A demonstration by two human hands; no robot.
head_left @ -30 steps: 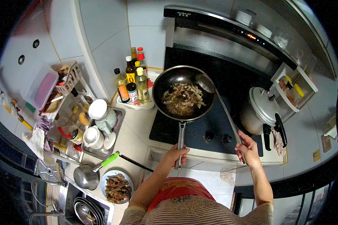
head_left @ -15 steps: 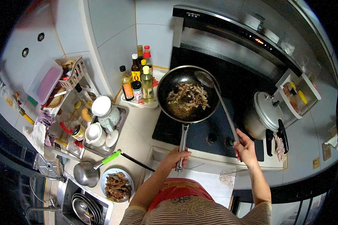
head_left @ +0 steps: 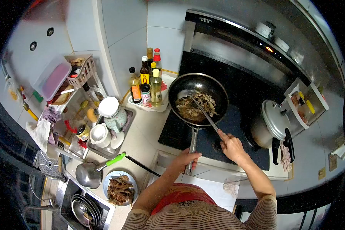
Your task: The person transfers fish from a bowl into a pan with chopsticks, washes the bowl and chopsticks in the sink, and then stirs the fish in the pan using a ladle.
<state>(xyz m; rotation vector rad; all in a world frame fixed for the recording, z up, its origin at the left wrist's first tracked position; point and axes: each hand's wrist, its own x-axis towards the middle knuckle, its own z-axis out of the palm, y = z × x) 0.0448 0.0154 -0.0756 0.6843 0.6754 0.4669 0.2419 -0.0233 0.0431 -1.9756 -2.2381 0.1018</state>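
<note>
A dark wok (head_left: 180, 84) sits over the black stove, with browned, chopped food (head_left: 205, 102) in a little liquid at its bottom. My left hand (head_left: 186, 159) is closed round the wok's metal handle (head_left: 193, 142). In my right hand (head_left: 231, 146) is the long handle of a metal spatula (head_left: 207, 116). The spatula's head lies low at the left of the wok, partly hidden among the food.
Bottles (head_left: 156, 89) stand on a tray left of the wok. To the right is a pressure cooker (head_left: 275, 118) with black handles. Nearer on the left are a saucepan (head_left: 88, 175), a plate of browned food (head_left: 121, 189) and a sink (head_left: 68, 191) holding pans.
My right hand has moved left and up, and the spatula head has gone from the wok's upper right down into the food at the left. The camera view has shifted slightly.
</note>
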